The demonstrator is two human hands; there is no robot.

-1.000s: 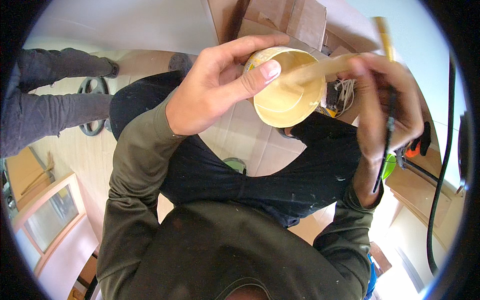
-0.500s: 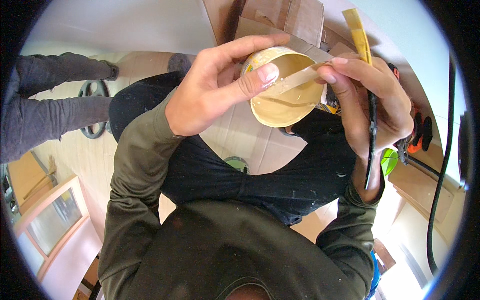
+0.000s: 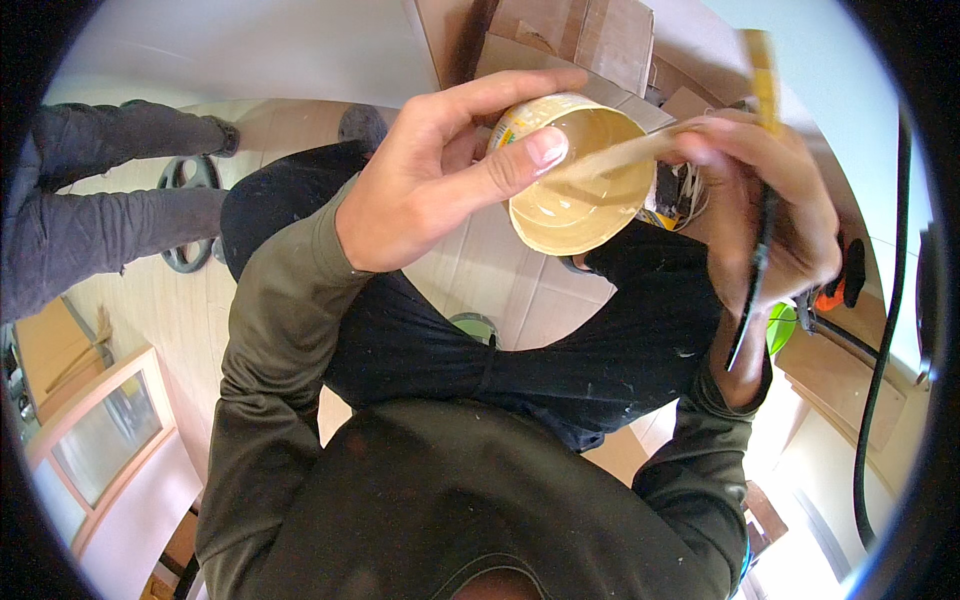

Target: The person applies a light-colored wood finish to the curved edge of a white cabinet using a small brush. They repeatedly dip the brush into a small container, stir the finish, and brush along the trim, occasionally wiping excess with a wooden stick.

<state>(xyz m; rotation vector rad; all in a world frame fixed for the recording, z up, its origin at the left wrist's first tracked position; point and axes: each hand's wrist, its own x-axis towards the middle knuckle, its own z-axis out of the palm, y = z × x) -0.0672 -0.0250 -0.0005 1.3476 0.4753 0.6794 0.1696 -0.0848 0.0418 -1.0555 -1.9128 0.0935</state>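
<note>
My left hand (image 3: 425, 185) grips a small tub (image 3: 590, 215), tilted with its mouth toward me. The tub's inside is coated with a pale yellow, creamy substance. Between thumb and fingertips of my right hand (image 3: 775, 200) is a flat wooden stick (image 3: 640, 150), blurred by motion, its far end reaching into the tub near my left thumb. The same hand also holds a slim tool (image 3: 764, 90) with a yellow, flat upper part and a thin black lower part, upright between the fingers. Whether that tool is a brush I cannot tell.
Cardboard boxes (image 3: 600, 45) stand beyond the tub. Another person's dark trouser legs (image 3: 120, 230) are at the left, beside a dark wheel-shaped object (image 3: 188, 215). A framed glass panel (image 3: 110, 440) leans lower left. A black cable (image 3: 880, 370) hangs at the right.
My right hand has shifted right with the stick and the slim tool, drawing the stick slightly outward. The tub and my left hand have moved slightly right.
</note>
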